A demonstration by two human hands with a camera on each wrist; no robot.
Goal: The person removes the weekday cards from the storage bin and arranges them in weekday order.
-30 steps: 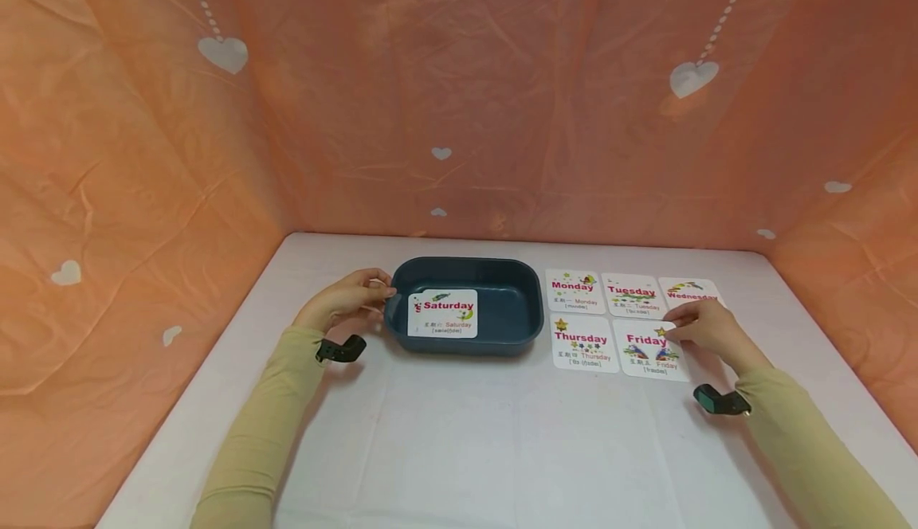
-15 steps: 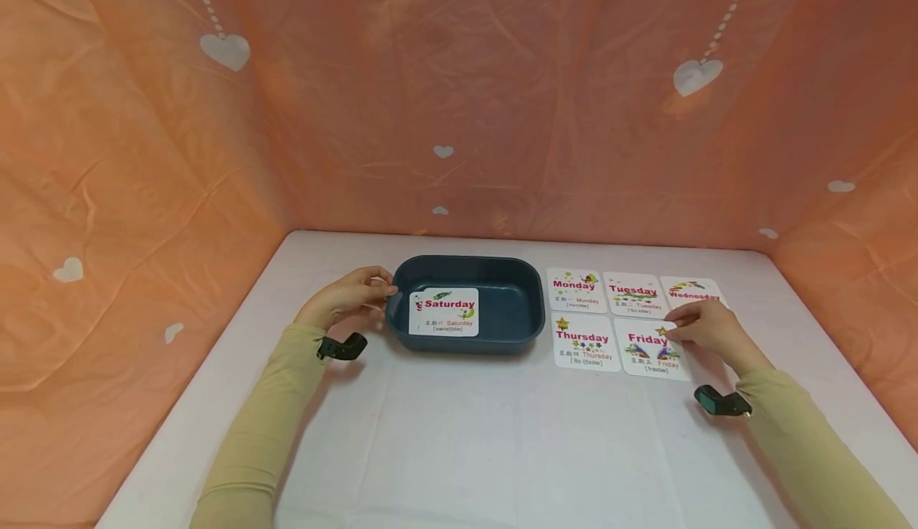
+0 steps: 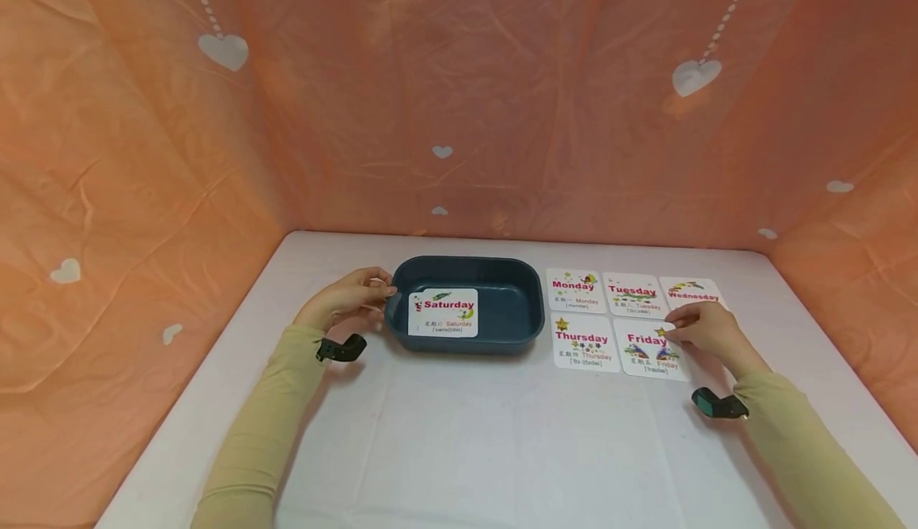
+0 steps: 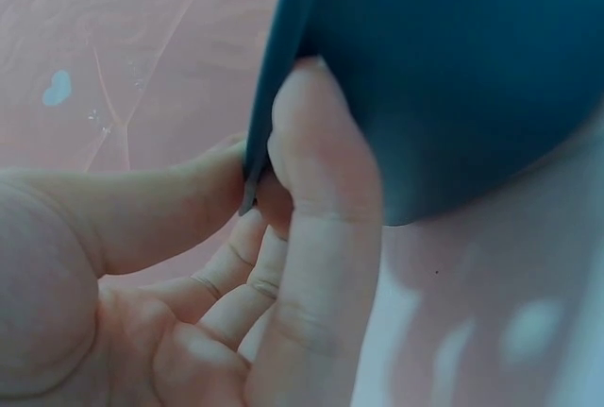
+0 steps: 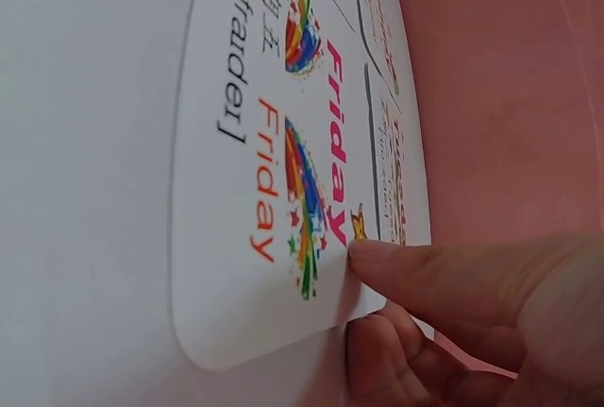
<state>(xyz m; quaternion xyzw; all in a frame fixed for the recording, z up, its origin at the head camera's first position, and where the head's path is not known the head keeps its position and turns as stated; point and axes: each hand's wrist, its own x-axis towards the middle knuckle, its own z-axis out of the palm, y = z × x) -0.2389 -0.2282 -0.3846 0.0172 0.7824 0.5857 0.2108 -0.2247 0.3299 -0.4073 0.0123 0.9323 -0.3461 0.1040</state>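
Note:
My left hand (image 3: 351, 294) pinches the left rim of a dark blue rounded tray (image 3: 512, 306); in the left wrist view thumb and forefinger lie on opposite sides of the tray wall (image 4: 472, 76). A white Saturday card (image 3: 443, 318) lies face up in the tray's left half. At the right, my right hand (image 3: 710, 338) pinches the right edge of the Friday card (image 3: 649, 358), the lower right one of a group. Close up, the thumb presses on the card's printed face (image 5: 226, 284) beside the star, while curled fingers sit at and partly behind its edge.
Monday (image 3: 576, 294), Tuesday (image 3: 634, 298) and Wednesday (image 3: 684, 290) cards form the back row, the last partly covered by my right hand. Thursday (image 3: 584, 346) lies left of Friday. White cloth (image 3: 466, 433) covers the table, and orange drapes (image 3: 502, 115) with hearts enclose it.
Both hands keep their places, and the tray and cards lie as before. Only a very slight shift of the head view shows.

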